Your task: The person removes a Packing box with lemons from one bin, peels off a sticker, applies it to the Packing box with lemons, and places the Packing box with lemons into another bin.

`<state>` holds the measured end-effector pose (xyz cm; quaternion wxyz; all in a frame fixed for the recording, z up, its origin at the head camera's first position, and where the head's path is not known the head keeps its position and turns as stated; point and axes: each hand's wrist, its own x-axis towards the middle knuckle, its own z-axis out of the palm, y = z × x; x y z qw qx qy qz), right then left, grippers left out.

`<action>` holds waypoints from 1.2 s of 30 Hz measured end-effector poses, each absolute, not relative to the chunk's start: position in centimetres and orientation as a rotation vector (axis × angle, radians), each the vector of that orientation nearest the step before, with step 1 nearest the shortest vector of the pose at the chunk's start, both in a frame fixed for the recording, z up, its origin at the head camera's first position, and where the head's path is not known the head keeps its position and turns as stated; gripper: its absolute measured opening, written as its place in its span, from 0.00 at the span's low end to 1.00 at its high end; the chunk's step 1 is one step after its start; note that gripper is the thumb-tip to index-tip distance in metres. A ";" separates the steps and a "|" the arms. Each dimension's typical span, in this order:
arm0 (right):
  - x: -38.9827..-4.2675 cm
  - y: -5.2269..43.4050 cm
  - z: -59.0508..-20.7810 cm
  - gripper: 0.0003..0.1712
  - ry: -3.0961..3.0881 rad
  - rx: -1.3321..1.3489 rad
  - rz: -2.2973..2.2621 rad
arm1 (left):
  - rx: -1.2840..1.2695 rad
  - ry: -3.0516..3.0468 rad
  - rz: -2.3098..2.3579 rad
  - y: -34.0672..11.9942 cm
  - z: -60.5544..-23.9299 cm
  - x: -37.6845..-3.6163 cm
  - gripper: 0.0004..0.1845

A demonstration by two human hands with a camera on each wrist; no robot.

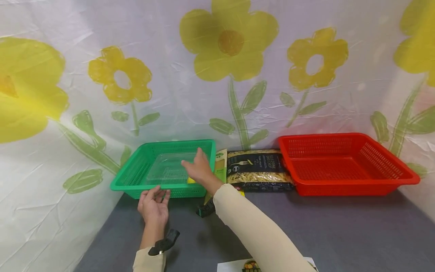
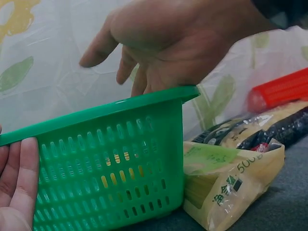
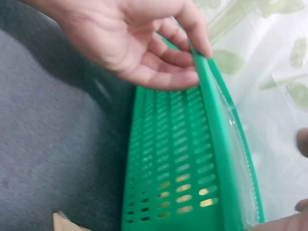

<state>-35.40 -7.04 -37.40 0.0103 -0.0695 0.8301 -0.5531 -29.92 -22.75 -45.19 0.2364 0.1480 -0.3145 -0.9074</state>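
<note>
A green plastic basket (image 1: pixel 129 174) stands on the grey table against the flowered backdrop, with a clear plastic tray (image 1: pixel 166 168) lying inside it. My right hand (image 1: pixel 198 168) hovers over the basket's front right corner, fingers relaxed and spread, holding nothing. A small yellow thing shows in the basket just under that hand. My left hand (image 1: pixel 153 204) is at the basket's front wall, palm up. In the left wrist view its straight fingers (image 2: pixel 19 185) lie beside the green basket (image 2: pixel 106 163). In the right wrist view the left hand (image 3: pixel 130 43) touches the rim of the basket (image 3: pixel 168 159).
A yellow spaghetti packet (image 1: pixel 221 166) and a dark bag of pasta (image 1: pixel 258 170) lie between the green basket and an empty red basket (image 1: pixel 319 147) at the right. A printed sheet (image 1: pixel 234 266) lies at the table's near edge. The backdrop closes the back and sides.
</note>
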 end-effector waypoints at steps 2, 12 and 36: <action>-35.7 -7.4 -37.2 0.51 2.590 -0.185 -1.685 | 0.400 -0.861 -2.484 -22.9 -45.1 -29.8 0.17; -36.4 -8.6 -37.1 0.54 2.657 -0.152 -1.419 | 0.397 -0.837 -2.482 -23.3 -45.0 -29.9 0.18; -37.9 -8.5 -38.0 0.43 2.671 -0.043 -1.439 | 0.365 -0.880 -2.466 -22.9 -45.4 -30.1 0.18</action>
